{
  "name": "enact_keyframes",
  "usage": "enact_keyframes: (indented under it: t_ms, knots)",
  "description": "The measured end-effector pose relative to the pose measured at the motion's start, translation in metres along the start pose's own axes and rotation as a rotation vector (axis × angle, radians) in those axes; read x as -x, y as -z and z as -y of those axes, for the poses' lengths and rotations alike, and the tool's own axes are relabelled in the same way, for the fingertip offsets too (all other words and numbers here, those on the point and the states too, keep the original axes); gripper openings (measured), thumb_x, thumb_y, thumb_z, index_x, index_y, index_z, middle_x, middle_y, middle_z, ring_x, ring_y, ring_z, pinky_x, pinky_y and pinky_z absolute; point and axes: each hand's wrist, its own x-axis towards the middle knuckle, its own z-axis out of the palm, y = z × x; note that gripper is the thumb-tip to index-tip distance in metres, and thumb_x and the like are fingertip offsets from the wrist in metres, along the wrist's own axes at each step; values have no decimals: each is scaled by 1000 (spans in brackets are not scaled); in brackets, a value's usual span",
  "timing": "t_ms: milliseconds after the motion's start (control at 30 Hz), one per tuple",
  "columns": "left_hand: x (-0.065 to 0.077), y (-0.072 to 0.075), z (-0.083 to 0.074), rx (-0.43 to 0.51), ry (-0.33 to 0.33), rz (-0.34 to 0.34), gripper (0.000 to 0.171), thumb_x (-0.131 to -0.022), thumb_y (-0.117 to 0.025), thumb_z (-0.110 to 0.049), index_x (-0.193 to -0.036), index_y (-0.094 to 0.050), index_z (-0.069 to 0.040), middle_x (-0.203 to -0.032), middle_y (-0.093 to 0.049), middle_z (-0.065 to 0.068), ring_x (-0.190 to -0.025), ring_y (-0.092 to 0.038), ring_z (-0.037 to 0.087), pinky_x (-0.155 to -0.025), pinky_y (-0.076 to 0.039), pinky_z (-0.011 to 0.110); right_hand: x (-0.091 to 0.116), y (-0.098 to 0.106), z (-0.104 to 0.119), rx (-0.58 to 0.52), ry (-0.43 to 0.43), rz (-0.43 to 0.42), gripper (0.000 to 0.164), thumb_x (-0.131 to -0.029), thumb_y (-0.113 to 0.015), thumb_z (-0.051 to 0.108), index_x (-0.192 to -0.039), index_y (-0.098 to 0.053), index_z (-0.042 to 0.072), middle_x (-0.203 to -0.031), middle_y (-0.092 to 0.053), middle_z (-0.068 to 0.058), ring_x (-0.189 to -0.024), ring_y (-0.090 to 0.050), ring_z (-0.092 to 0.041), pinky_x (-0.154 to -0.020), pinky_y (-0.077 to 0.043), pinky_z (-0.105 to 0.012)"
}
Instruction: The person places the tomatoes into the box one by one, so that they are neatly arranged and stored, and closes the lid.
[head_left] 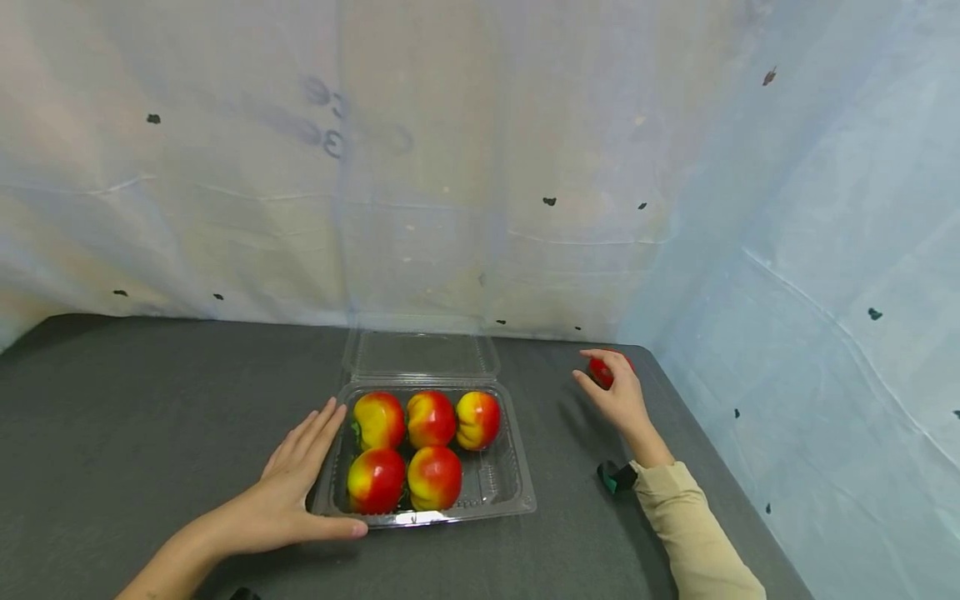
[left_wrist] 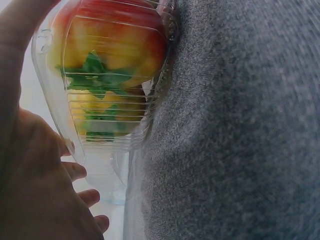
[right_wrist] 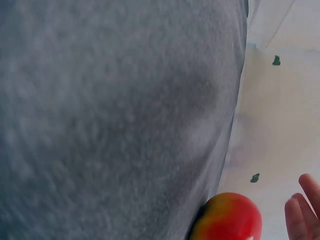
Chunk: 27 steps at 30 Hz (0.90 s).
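Observation:
A clear plastic clamshell box point(head_left: 522, 482) lies on the table with its lid folded back. Inside sit red-and-yellow persimmons point(head_left: 378, 419), three in the back row and two in front. My left hand point(head_left: 288, 500) rests along the box's left side, fingers straight, thumb at the front edge. Green leaves point(left_wrist: 97, 77) on the fruit show through the box wall in the left wrist view. Far right, my right hand point(head_left: 621, 400) reaches over another persimmon point(right_wrist: 230, 220), fingers spread. The right wrist view shows a gap between the fingertips point(right_wrist: 296, 217) and that fruit.
The transparent lid point(head_left: 423, 354) lies behind the box, near the table's back edge. A dark grey cloth covers the table point(head_left: 150, 417). Pale sheeting point(head_left: 450, 167) with small dark marks rises behind and at the right. A dark strap point(head_left: 618, 477) sits at my right wrist.

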Motion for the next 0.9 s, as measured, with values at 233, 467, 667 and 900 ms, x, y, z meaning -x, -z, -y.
enact_keyframes:
  t_ms: [233,467,667,900]
  knots:
    - [1,0,2,7,-8,-1,121,-69,-82,-48,-156,-1,-25,-162,6,9,-142,6,49,-94,-1,80,-5,2,-9,47,-40,6,45,-90,-65,21,-131,-55,4,-141,-41,-24,-130,-33,-44,-99,-34,-65]
    - [1,0,2,5,-4,-1,121,-68,-82,-48,-156,-1,-26,-162,7,7,-142,6,48,-94,0,80,-10,3,-17,89,-150,75,60,-89,-65,26,-142,-44,6,-153,-19,-27,-141,-9,-49,-102,-12,-74]
    - [0,-1,2,8,-9,1,121,-68,-82,-48,-156,-2,-25,-162,6,8,-142,5,49,-95,-1,79,-18,5,-23,109,-228,120,66,-90,-63,30,-147,-38,8,-155,-13,-27,-143,-5,-47,-102,-11,-74]
    - [0,-1,2,7,-2,1,121,-68,-82,-49,-156,-2,-25,-162,5,9,-142,5,48,-95,-1,79,-23,4,-32,148,-258,120,63,-91,-59,26,-146,-37,8,-153,-18,-29,-141,-9,-48,-103,-15,-73]
